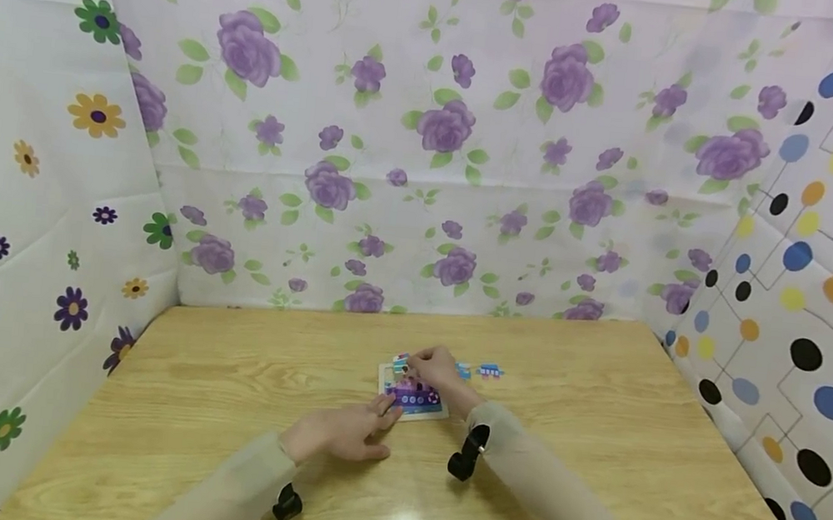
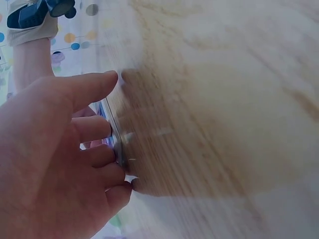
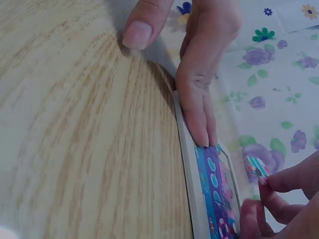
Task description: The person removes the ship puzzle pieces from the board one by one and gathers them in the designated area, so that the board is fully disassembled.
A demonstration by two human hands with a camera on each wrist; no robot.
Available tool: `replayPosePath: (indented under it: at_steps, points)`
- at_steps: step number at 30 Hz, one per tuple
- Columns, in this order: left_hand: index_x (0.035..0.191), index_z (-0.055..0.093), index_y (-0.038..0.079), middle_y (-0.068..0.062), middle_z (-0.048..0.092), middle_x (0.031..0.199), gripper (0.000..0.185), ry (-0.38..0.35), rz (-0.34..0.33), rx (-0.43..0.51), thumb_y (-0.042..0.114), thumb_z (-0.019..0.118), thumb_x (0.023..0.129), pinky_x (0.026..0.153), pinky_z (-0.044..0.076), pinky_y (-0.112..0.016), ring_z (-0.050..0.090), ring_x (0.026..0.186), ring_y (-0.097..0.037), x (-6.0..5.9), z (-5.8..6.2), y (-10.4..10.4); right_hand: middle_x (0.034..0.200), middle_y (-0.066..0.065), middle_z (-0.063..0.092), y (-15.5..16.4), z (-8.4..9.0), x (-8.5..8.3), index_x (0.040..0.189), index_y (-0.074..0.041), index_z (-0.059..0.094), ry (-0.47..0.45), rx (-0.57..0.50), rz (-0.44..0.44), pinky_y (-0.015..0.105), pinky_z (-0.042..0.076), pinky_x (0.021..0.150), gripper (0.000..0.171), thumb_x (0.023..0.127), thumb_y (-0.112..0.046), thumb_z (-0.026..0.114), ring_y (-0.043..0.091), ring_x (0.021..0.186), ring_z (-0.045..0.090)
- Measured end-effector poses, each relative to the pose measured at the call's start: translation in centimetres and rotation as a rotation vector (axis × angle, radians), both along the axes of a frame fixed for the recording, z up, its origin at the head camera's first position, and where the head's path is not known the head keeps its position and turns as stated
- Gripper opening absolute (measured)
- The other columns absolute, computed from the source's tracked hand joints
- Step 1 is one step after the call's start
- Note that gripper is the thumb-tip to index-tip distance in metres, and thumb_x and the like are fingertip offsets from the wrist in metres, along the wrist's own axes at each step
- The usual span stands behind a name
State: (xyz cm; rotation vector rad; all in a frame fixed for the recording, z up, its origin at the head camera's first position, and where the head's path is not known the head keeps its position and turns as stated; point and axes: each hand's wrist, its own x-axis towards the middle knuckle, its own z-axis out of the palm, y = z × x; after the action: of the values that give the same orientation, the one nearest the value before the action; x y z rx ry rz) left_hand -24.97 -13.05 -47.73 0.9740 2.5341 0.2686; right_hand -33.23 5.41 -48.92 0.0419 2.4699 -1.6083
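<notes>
Nearest me, left hand rests flat-fingered steadying the puzzle board on the bench; right hand pinches a striped piece.

Purple-blue puzzle board, striped piece

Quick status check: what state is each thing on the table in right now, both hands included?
Puzzle board: flat on the table, partly filled.
Left hand: straight fingers press the board's near edge.
Right hand: grip pinches a small striped piece above the board.
Loose blue pieces: lying on the table to the right of the board, untouched.
Table: wooden, bears everything.
</notes>
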Motion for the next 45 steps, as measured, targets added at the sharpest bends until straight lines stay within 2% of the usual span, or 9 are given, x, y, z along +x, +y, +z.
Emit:
replayPosePath:
  at_steps: [8,18,22,29,39,45]
  points:
    - [0.154,0.023,0.009,-0.018,0.011,0.161,0.067,0.019,-0.003,0.001,0.041,0.048,0.101,0.119,0.024,-0.046,0.014,0.15,-0.031,0.5,0.1,-0.1,0.088,0.013,0.07,1.7,-0.3,-0.1,0.109,0.007,0.065,-0.047,-0.133,-0.029,0.022,0.056,0.06,0.024,0.097,-0.011,0.054,0.01,0.065,0.065]
    - [0.153,0.024,0.005,-0.019,0.011,0.161,0.067,0.037,-0.004,0.006,0.041,0.046,0.101,0.12,0.023,-0.046,0.012,0.15,-0.032,0.7,0.2,-0.1,0.072,0.007,0.064,4.1,-0.5,-0.6,0.109,0.007,0.061,-0.099,-0.228,-0.083,0.02,0.053,0.052,0.021,0.099,-0.008,0.051,0.009,0.057,0.061]
    - [0.153,0.023,0.004,-0.02,0.01,0.161,0.067,0.037,-0.003,0.007,0.041,0.046,0.101,0.12,0.022,-0.047,0.011,0.15,-0.033,0.7,0.1,-0.1,0.07,0.006,0.063,5.2,-0.5,-0.8,0.111,0.007,0.059,-0.097,-0.251,-0.104,0.021,0.054,0.053,0.022,0.099,-0.008,0.051,0.01,0.057,0.06]
    - [0.154,0.022,0.005,-0.02,0.009,0.161,0.069,0.06,-0.014,-0.002,0.042,0.047,0.101,0.12,0.022,-0.047,0.011,0.15,-0.034,0.7,-0.2,-0.2,0.083,0.008,0.061,7.7,-0.3,-0.8,0.115,0.009,0.055,-0.068,-0.235,-0.08,0.022,0.054,0.06,0.025,0.1,-0.009,0.047,0.011,0.066,0.061]
    - [0.154,0.021,0.005,-0.02,0.009,0.161,0.07,0.066,-0.019,0.008,0.042,0.047,0.101,0.12,0.022,-0.047,0.01,0.15,-0.033,0.6,-0.4,-0.3,0.083,0.007,0.062,10.3,-0.2,-1.1,0.119,0.011,0.055,-0.063,-0.208,-0.097,0.021,0.054,0.06,0.028,0.101,-0.009,0.046,0.008,0.064,0.06]
    - [0.154,0.019,0.006,-0.02,0.007,0.162,0.069,0.056,-0.015,0.014,0.041,0.046,0.101,0.12,0.022,-0.048,0.01,0.15,-0.034,0.7,-0.5,-0.3,0.085,0.01,0.061,11.7,0.0,-0.8,0.119,0.012,0.053,-0.068,-0.21,-0.093,0.024,0.055,0.061,0.028,0.102,-0.008,0.045,0.01,0.065,0.061]
